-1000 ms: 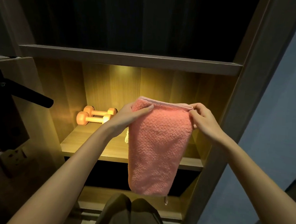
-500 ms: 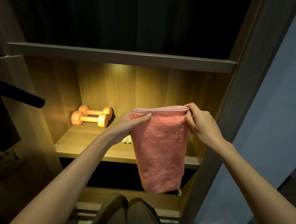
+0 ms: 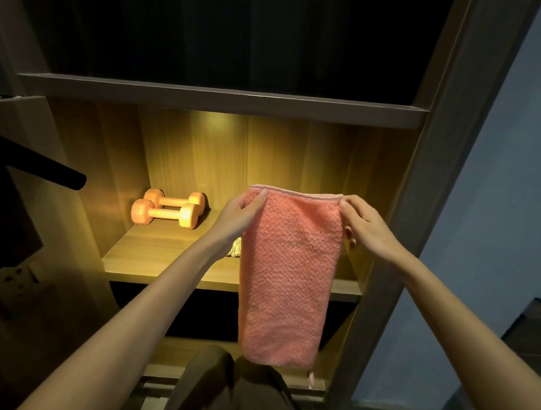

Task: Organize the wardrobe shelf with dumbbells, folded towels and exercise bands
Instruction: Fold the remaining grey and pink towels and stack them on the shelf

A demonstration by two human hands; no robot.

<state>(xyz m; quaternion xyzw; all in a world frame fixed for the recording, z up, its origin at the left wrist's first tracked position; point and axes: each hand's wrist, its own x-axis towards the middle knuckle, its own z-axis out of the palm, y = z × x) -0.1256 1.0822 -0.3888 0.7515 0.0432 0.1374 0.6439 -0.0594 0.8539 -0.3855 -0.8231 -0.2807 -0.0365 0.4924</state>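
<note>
A: Where is the towel?

B: The pink towel (image 3: pixel 287 270) hangs lengthwise in the middle of the frame, in front of the lit wardrobe shelf (image 3: pixel 163 258). Its folded top edge runs level between the two hands. The lower end reaches down to the person's knees (image 3: pixel 214 390) at the bottom of the frame, and a small tag (image 3: pixel 311 379) dangles below its lower right corner.

A: How do the hands hold it?

B: The left hand (image 3: pixel 234 218) pinches the top left corner, thumb on the near face and the other fingers hidden behind the cloth. The right hand (image 3: pixel 368 232) pinches the top right corner, its fingers (image 3: pixel 347 207) curled onto the hem.

A: And the dumbbells?

B: Two orange dumbbells (image 3: pixel 166 208) lie side by side at the back left of the shelf, left of centre in the frame and well apart from the towel. I cannot tell whether they touch each other.

A: Anything else on that shelf?

B: A small pale thing (image 3: pixel 236 249) shows between the left wrist and the towel's edge. It is mostly hidden, so I cannot tell what it is.

A: And around it?

B: There is a dark compartment above the upper board (image 3: pixel 222 100). A black bar (image 3: pixel 41 169) juts in from the left edge, with a wall socket (image 3: pixel 11 282) at lower left and a blue wall (image 3: pixel 501 221) on the right.
</note>
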